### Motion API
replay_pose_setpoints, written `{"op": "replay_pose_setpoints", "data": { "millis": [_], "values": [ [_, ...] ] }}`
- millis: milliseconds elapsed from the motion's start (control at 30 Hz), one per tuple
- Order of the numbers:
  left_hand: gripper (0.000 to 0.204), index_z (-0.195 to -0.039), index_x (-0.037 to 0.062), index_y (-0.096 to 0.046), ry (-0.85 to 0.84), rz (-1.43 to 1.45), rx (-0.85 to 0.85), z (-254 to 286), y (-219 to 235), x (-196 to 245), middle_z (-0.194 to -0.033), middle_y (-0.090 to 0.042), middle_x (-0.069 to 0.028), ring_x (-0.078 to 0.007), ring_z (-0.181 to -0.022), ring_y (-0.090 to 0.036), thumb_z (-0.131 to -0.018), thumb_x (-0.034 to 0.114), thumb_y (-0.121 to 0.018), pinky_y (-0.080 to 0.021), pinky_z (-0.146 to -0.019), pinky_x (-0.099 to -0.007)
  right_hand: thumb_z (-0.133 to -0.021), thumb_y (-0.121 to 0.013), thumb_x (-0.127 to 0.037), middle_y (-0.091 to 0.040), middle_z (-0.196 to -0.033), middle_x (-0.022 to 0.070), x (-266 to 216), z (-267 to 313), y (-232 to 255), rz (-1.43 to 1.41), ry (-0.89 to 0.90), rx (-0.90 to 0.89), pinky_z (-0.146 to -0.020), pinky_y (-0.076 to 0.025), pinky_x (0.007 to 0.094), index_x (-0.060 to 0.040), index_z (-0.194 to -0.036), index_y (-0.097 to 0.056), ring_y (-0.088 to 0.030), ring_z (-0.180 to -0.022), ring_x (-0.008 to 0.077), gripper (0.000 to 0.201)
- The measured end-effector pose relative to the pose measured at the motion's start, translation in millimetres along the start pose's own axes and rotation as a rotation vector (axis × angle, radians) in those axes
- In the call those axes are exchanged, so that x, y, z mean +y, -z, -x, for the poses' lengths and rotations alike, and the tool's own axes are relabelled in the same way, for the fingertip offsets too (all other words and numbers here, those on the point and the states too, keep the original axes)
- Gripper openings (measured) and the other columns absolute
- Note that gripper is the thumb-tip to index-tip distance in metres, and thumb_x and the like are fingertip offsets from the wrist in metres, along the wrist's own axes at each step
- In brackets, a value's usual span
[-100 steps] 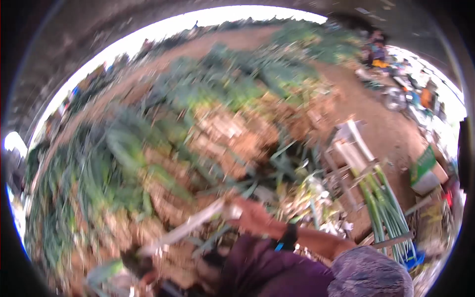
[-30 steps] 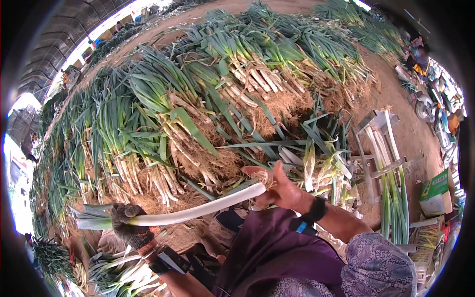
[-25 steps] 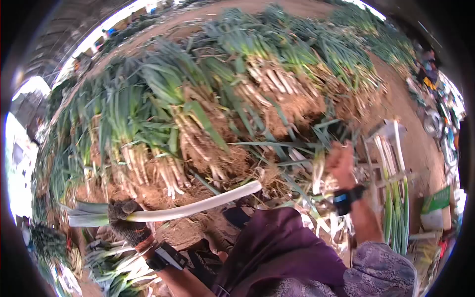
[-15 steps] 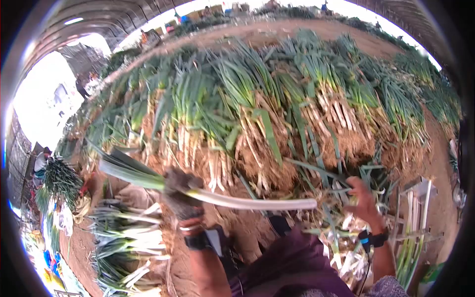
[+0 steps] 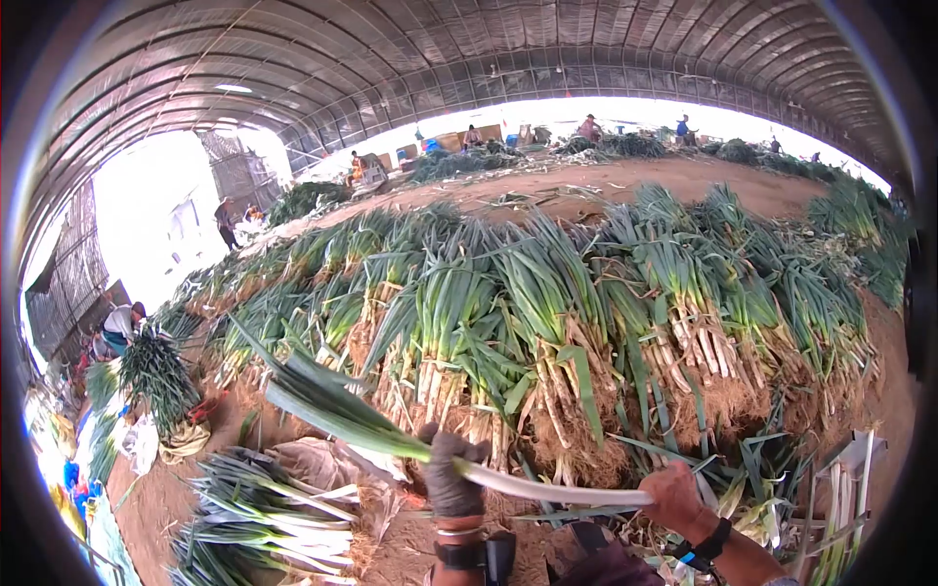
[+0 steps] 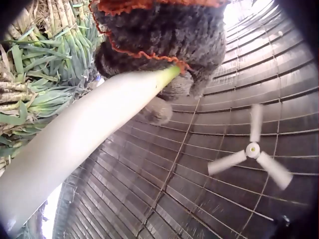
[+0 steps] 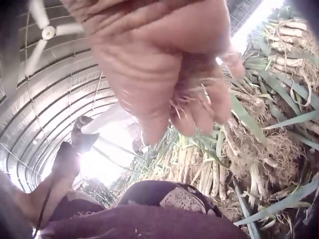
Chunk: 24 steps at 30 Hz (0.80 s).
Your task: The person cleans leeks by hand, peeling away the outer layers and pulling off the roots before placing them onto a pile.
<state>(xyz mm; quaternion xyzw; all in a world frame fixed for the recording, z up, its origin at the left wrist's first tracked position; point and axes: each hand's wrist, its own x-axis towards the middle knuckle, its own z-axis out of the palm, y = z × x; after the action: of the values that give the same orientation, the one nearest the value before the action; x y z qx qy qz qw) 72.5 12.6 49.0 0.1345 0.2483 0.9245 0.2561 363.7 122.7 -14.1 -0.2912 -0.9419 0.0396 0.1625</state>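
Note:
A long leek (image 5: pixel 547 488) slants across in front of me, its dark green leaves up to the left. My left hand (image 5: pixel 454 479), in a dark grey knit glove with orange trim, grips it where green turns to white; the left wrist view shows the gloved fingers (image 6: pixel 159 107) wrapped round the stalk (image 6: pixel 84 119). At the white root end is my bare right hand (image 5: pixel 677 503), fingers curled about the tip. In the right wrist view, thin root strands (image 7: pixel 192 99) show among those fingers, and the thumb hides the leek's very end.
Rows of bundled leeks (image 5: pixel 547 293) with brown roots lie ahead. At lower left is a pile of trimmed leeks (image 5: pixel 274 518). A metal rack (image 5: pixel 850 488) with leeks stands at right, beside loose leaves. Another person (image 5: pixel 124 320) bends at far left.
My right hand pulled away from the root end, swung right, then returned to the tip, now without its root tuft. The view turned left and up; my left hand kept its grip.

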Motion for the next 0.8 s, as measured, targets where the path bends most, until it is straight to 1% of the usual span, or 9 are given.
{"op": "replay_pose_setpoints", "data": {
  "millis": [133, 200, 267, 300, 400, 533, 567, 667, 800],
  "values": [
    [0.041, -0.112, 0.0062, -0.046, 0.006, -0.305, 0.198, 23, -11, -17, -0.079, -0.059, -0.0081, -0.0190, -0.062, -0.059, -0.078, 0.013, -0.066, -0.055, -0.061, -0.0338, -0.065, -0.067, -0.027, -0.057, -0.066, 0.0049, -14, -26, 45, 0.137, 0.115, 0.315, -0.091, -0.035, 0.0474, -0.0111, -0.063, -0.055, -0.059, -0.067, 0.0215, 0.020],
    [0.022, -0.107, -0.0007, -0.058, -0.933, -1.413, -0.215, 8, 42, -33, -0.082, -0.057, -0.0116, -0.0189, -0.081, -0.058, -0.089, 0.010, -0.050, -0.051, -0.065, -0.0305, -0.065, -0.068, -0.023, -0.058, -0.068, 0.0050, -28, -31, 64, 0.306, 0.136, 0.424, -0.094, -0.034, 0.0494, -0.0105, -0.064, -0.054, -0.060, -0.068, 0.0211, 0.018],
    [0.022, -0.084, 0.0031, -0.057, -0.032, -0.243, 0.050, 2, 22, -23, -0.065, -0.052, -0.0035, -0.0141, -0.065, -0.056, -0.089, 0.024, -0.053, -0.050, -0.060, -0.0280, -0.065, -0.068, -0.019, -0.059, -0.069, 0.0046, -34, -30, 80, 0.395, 0.140, 0.482, -0.095, -0.033, 0.0513, -0.0099, -0.066, -0.054, -0.060, -0.069, 0.0210, 0.017],
    [0.028, -0.075, 0.0078, -0.051, -0.072, -0.335, 0.145, -7, 24, -15, -0.059, -0.049, -0.0012, -0.0144, -0.057, -0.053, -0.088, 0.033, -0.055, -0.050, -0.062, -0.0305, -0.065, -0.069, -0.018, -0.059, -0.069, 0.0042, -36, -26, 89, 0.398, 0.120, 0.485, -0.095, -0.033, 0.0522, -0.0096, -0.066, -0.054, -0.060, -0.070, 0.0210, 0.018],
    [0.029, -0.076, 0.0113, -0.049, 0.005, 0.234, 0.326, -33, 41, -9, -0.058, -0.047, 0.0002, -0.0137, -0.053, -0.050, -0.087, 0.037, -0.056, -0.051, -0.072, -0.0410, -0.063, -0.072, -0.018, -0.059, -0.070, 0.0039, -31, -13, 95, 0.397, 0.077, 0.499, -0.094, -0.033, 0.0529, -0.0092, -0.068, -0.054, -0.060, -0.071, 0.0217, 0.021],
    [0.035, -0.088, 0.0121, -0.046, 0.023, -0.040, 0.195, -1, 0, -14, -0.061, -0.052, 0.0001, -0.0129, -0.057, -0.054, -0.082, 0.044, -0.060, -0.053, -0.070, -0.0406, -0.066, -0.070, -0.013, -0.060, -0.072, 0.0037, -29, -7, 87, 0.338, 0.049, 0.485, -0.095, -0.032, 0.0529, -0.0094, -0.070, -0.054, -0.061, -0.073, 0.0222, 0.016],
    [0.032, -0.092, 0.0119, -0.044, 0.037, -0.079, 0.028, 2, 6, -27, -0.064, -0.054, -0.0011, -0.0143, -0.057, -0.055, -0.084, 0.039, -0.060, -0.054, -0.064, -0.0378, -0.067, -0.069, -0.012, -0.060, -0.072, 0.0037, -30, -9, 84, 0.318, 0.050, 0.489, -0.095, -0.032, 0.0527, -0.0096, -0.070, -0.054, -0.061, -0.073, 0.0222, 0.015],
    [0.020, -0.098, 0.0083, -0.048, 0.011, -0.164, 0.069, 19, -15, -34, -0.068, -0.055, -0.0023, -0.0136, -0.060, -0.055, -0.084, 0.017, -0.061, -0.051, -0.057, -0.0290, -0.069, -0.065, -0.007, -0.061, -0.074, 0.0042, -22, -6, 76, 0.270, 0.035, 0.496, -0.095, -0.032, 0.0508, -0.0103, -0.072, -0.055, -0.062, -0.075, 0.0225, 0.011],
    [0.026, -0.104, 0.0055, -0.050, -0.011, -0.507, -0.113, 35, -3, -21, -0.080, -0.059, -0.0037, -0.0132, -0.073, -0.058, -0.085, 0.019, -0.061, -0.049, -0.065, -0.0262, -0.073, -0.061, -0.010, -0.060, -0.074, 0.0048, -10, 6, 75, 0.291, 0.054, 0.488, -0.097, -0.032, 0.0504, -0.0101, -0.076, -0.054, -0.062, -0.074, 0.0234, 0.008]
  ]
}}
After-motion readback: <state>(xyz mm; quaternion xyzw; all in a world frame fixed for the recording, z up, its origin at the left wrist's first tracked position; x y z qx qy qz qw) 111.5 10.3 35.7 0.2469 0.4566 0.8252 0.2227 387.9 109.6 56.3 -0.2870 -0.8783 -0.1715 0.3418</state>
